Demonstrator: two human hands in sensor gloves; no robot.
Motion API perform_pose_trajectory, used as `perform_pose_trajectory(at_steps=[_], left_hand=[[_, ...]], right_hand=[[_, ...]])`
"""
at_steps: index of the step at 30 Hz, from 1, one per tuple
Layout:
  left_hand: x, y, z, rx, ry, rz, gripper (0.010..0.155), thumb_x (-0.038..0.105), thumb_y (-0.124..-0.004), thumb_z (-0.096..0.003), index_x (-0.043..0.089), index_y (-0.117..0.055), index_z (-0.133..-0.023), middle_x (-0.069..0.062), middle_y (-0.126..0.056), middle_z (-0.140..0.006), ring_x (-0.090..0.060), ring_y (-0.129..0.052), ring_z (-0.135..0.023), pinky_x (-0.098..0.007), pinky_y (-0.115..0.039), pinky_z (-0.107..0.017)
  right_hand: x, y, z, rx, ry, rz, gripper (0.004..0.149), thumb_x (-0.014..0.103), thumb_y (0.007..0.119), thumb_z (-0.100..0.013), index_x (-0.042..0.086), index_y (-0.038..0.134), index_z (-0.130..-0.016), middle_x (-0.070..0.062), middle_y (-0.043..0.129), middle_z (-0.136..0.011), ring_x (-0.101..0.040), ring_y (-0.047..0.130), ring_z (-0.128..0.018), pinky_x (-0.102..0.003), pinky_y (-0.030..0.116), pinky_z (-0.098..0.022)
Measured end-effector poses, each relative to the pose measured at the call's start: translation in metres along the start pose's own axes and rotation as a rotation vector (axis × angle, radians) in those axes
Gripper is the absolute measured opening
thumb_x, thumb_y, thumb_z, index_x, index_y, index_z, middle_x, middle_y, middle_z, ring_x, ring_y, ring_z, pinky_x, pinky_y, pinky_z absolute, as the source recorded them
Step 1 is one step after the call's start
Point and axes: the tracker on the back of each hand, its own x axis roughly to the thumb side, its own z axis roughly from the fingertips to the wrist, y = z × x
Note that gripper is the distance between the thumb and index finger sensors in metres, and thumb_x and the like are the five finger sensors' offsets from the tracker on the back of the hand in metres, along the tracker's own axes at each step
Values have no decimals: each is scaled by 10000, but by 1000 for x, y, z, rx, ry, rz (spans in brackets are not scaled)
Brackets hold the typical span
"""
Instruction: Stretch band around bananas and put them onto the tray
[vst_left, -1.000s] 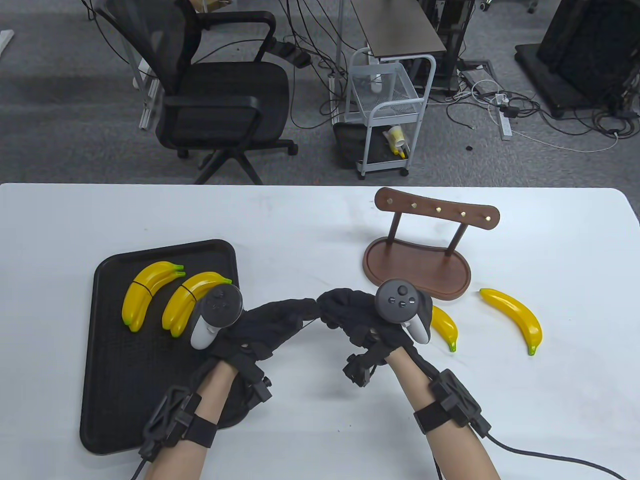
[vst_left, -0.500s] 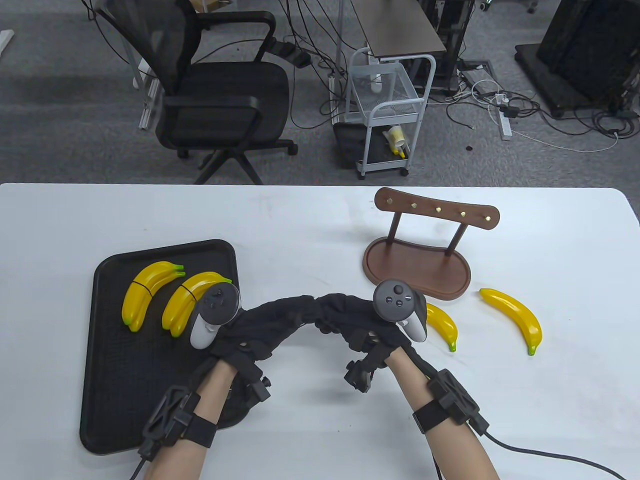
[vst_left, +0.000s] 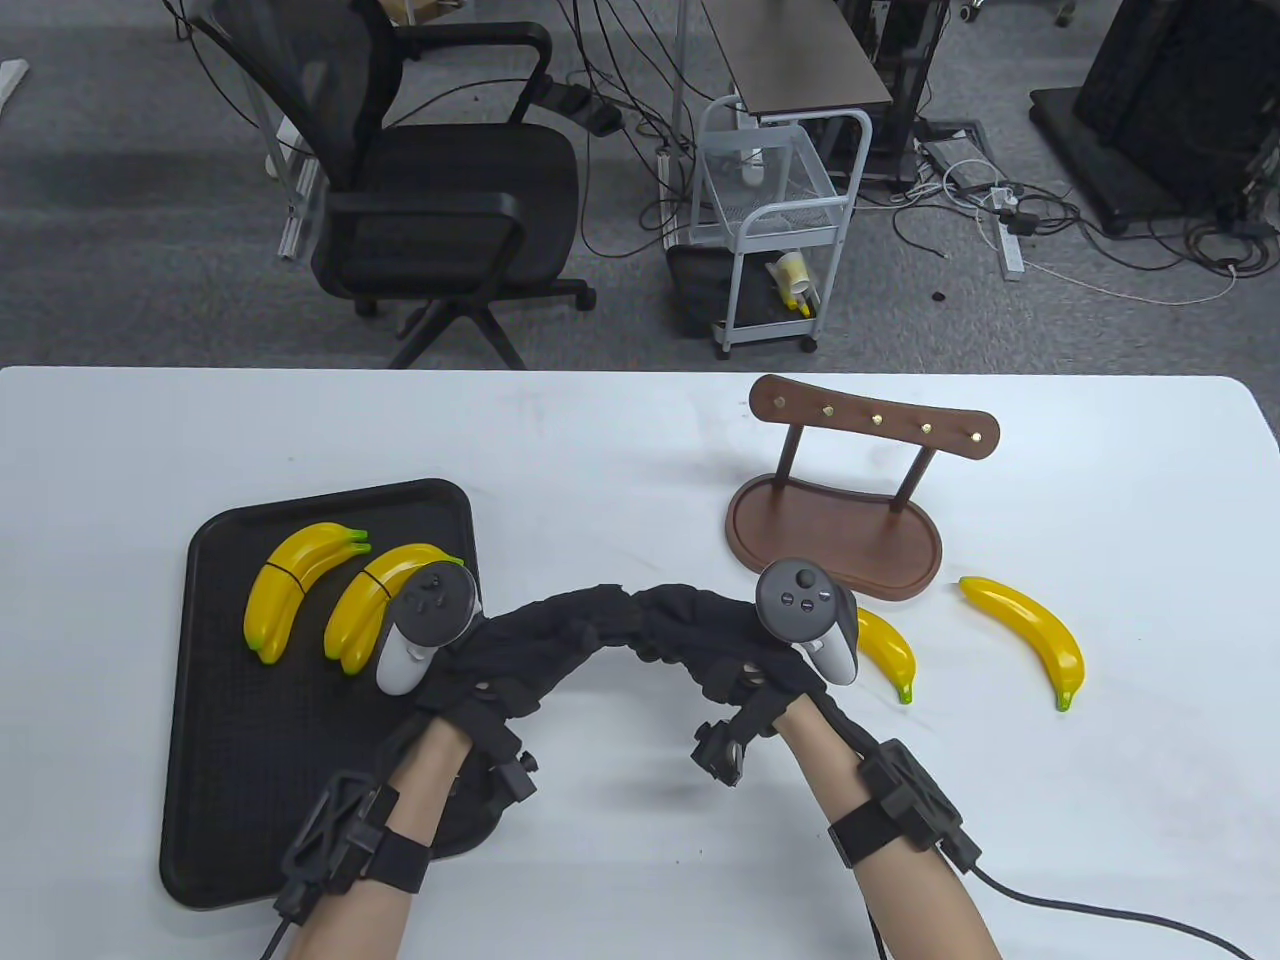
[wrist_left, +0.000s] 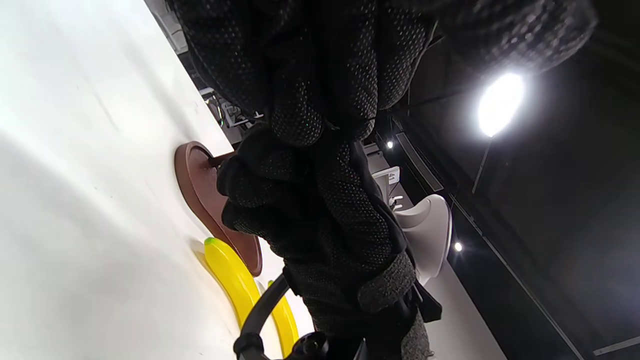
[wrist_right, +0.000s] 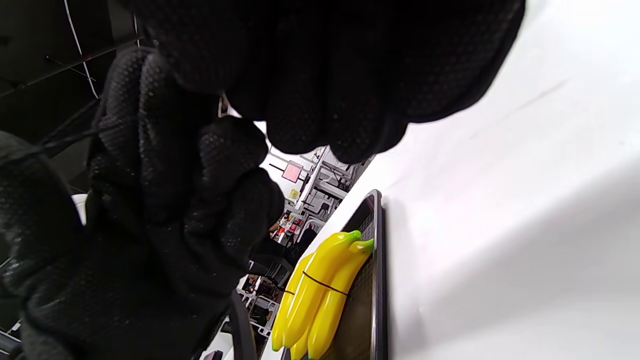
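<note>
Both gloved hands meet fingertip to fingertip above the table's middle: my left hand (vst_left: 600, 610) and my right hand (vst_left: 670, 612), fingers curled toward each other. The band is hidden among the fingers in every view. Two banded pairs of yellow bananas (vst_left: 290, 585) (vst_left: 365, 600) lie on the black tray (vst_left: 250, 760) at the left; the right wrist view shows one pair (wrist_right: 320, 285) with a dark band round it. Two loose bananas lie right of my right hand, one close by (vst_left: 890, 650), one farther off (vst_left: 1030, 630).
A brown wooden stand (vst_left: 840, 530) with a pegged top rail stands behind my right hand. The table's far edge runs behind it, with an office chair (vst_left: 440, 200) and a small white cart (vst_left: 775, 220) on the floor beyond.
The hands have closed the small gap between them and now touch. A thin dark strand seen between them one second ago no longer shows.
</note>
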Motion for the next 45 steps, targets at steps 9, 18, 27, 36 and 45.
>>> perform_pose_trajectory(at_steps=[9, 18, 27, 36, 45], left_hand=[[7, 2, 2, 34, 28, -165, 697, 590, -627, -483, 233, -603, -1081, -12, -765, -1106, -287, -804, -1023, -487, -625, -796], [15, 7, 6, 112, 52, -313, 695, 589, -642, -486, 237, -595, -1083, -6, -756, -1110, -265, -787, -1041, -471, -616, -810], [7, 9, 7, 144, 116, -438, 679, 577, -659, -495, 239, -593, -1081, -5, -753, -1111, -264, -785, -1042, -471, -615, -810], [2, 7, 8, 164, 132, -558, 681, 583, -680, -483, 262, -585, -1075, 20, -746, -1113, -248, -784, -1046, -465, -606, -824], [-1, 7, 8, 157, 150, -564, 675, 581, -678, -485, 263, -588, -1073, 22, -746, -1113, -249, -780, -1049, -465, -604, -825]], right_hand=[[10, -17, 8, -60, -37, 221, 470, 395, 726, -563, 117, 766, -939, -119, 895, -858, -358, 936, -707, -522, 790, -492], [-1, -52, 31, -112, 18, 420, 528, 421, 741, -555, 112, 724, -983, -136, 852, -919, -382, 899, -769, -548, 770, -520], [-26, -93, 60, -232, 130, 638, 544, 413, 746, -553, 116, 695, -1005, -137, 821, -955, -392, 874, -804, -555, 761, -534], [-64, -113, 71, -289, 268, 747, 574, 405, 768, -538, 131, 653, -1029, -128, 777, -994, -400, 830, -854, -563, 746, -556], [-100, -121, 77, -287, 406, 832, 662, 420, 814, -505, 132, 592, -1058, -138, 718, -1033, -404, 798, -881, -556, 742, -573]])
